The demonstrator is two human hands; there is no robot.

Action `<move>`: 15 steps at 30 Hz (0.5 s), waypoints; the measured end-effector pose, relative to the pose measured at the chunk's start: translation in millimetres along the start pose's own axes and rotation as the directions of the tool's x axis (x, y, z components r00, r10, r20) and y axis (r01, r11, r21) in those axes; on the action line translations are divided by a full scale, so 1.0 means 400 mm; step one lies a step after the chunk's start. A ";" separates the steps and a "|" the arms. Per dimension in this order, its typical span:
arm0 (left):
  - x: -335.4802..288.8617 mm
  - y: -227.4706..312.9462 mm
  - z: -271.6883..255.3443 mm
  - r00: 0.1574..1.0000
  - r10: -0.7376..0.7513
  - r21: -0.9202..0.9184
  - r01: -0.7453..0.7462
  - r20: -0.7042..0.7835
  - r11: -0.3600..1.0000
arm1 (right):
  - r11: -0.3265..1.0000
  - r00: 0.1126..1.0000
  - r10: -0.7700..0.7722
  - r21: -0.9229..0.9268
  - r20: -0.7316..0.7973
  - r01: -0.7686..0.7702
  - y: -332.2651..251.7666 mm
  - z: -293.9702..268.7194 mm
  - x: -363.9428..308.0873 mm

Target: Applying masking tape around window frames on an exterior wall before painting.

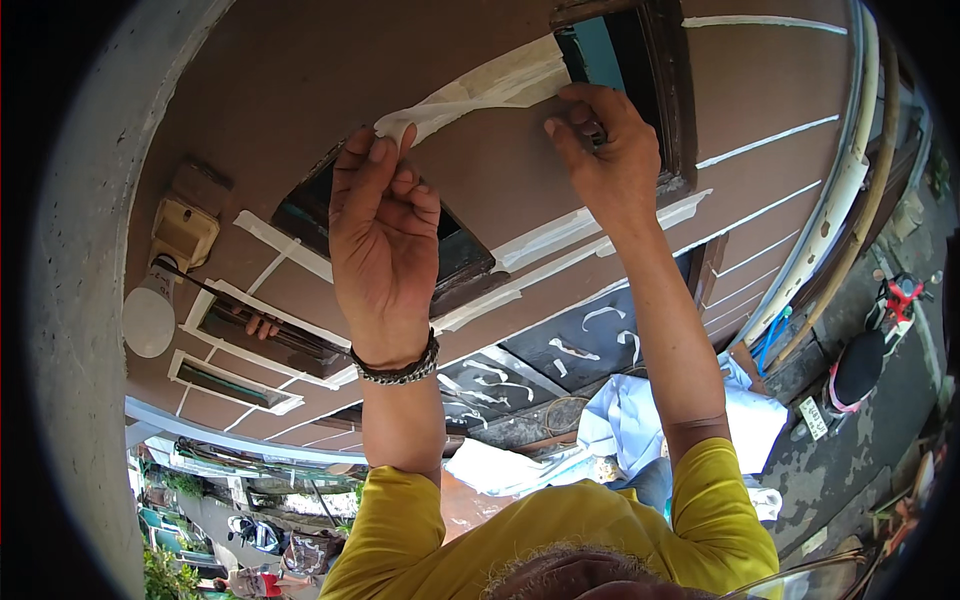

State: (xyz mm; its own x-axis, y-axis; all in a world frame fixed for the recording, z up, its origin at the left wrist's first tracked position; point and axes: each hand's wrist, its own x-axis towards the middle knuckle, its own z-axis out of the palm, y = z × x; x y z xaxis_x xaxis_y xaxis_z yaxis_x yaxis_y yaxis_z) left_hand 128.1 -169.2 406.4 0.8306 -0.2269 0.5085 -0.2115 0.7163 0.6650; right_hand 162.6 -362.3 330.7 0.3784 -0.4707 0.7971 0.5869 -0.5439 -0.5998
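A pale strip of masking tape (490,95) runs across the brown wall between two dark window openings, its left end loose and curling. My left hand (385,225), with a chain bracelet on its wrist, pinches that loose end between thumb and fingertips, in front of the left window opening (465,250). Beside the frame of the right window opening (640,60), my right hand (615,155) is closed, fingers curled. Its index fingertip is at the tape's right end. Something small and dark shows within the curled fingers; I cannot make out what.
White tape lines cross the brown wall (765,75). A light bulb (150,320) hangs from a fixture at left. Another hand (262,327) shows at a lower window. Pale sheets (720,410) and tape scraps lie below. Pipes (835,220) and a parked motorbike (860,370) are at right.
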 end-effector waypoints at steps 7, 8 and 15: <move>-0.006 0.006 0.015 1.000 0.013 0.003 -0.013 0.023 1.000 | 1.000 0.999 -0.025 0.002 -0.020 0.025 -0.003 0.013 0.018; -0.008 0.006 0.017 1.000 0.012 0.003 -0.012 0.024 1.000 | 0.999 0.999 -0.036 0.002 -0.024 0.036 0.000 0.017 0.019; -0.016 -0.001 0.046 0.995 0.046 0.009 -0.047 0.085 0.999 | 0.998 0.999 -0.019 0.054 -0.048 0.022 0.018 0.032 0.032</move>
State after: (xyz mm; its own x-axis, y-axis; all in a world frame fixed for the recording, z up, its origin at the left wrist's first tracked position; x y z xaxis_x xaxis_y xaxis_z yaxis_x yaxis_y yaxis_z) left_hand 113.3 -180.2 413.0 0.7729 -0.2491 0.5836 -0.2548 0.7205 0.6449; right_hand 180.5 -363.4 337.5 0.3325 -0.4927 0.8041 0.6326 -0.5159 -0.5777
